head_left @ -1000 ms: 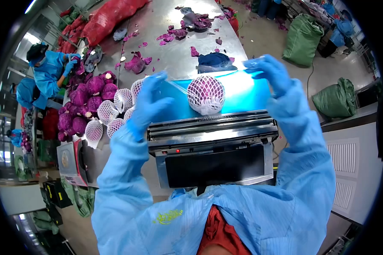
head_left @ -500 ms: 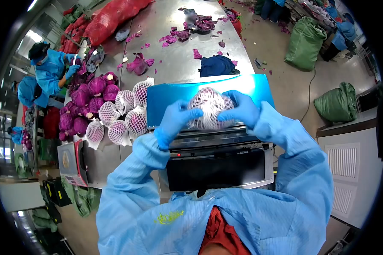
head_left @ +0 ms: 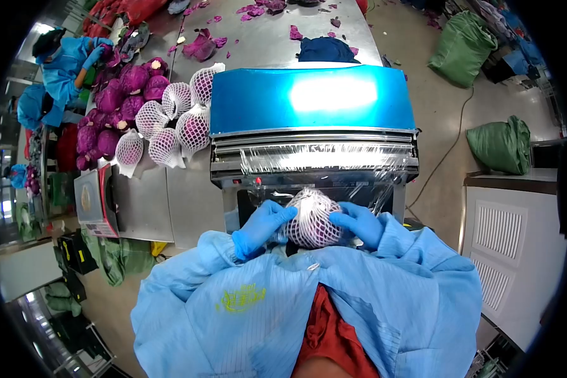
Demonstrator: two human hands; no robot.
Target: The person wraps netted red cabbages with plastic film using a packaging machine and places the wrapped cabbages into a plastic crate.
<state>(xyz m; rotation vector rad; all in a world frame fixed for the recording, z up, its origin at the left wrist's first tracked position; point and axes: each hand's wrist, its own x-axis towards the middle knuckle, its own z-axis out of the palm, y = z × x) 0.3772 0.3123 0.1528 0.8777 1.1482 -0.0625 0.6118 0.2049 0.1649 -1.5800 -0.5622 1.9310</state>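
Observation:
A purple cabbage in a white foam net (head_left: 313,217) is held close to the chest, over the front of the wrapping machine (head_left: 315,101). My left hand (head_left: 263,228), gloved in blue, grips its left side, and my right hand (head_left: 361,225) grips its right side. Clear film (head_left: 321,157) stretches from the machine's rollers toward the cabbage. Several netted cabbages (head_left: 193,129) lie left of the machine, beside a pile of bare purple cabbages (head_left: 110,101).
A scale (head_left: 94,201) stands at the table's left front edge. A dark blue cloth (head_left: 326,50) and loose leaves lie behind the machine. Co-workers (head_left: 63,69) are at the left. Green sacks (head_left: 499,145) and a cable (head_left: 453,138) are on the floor at right.
Both hands, first apart over the blue plate, have closed on the netted cabbage and brought it toward the chest. Film now stretches across the machine's front. The view has shifted.

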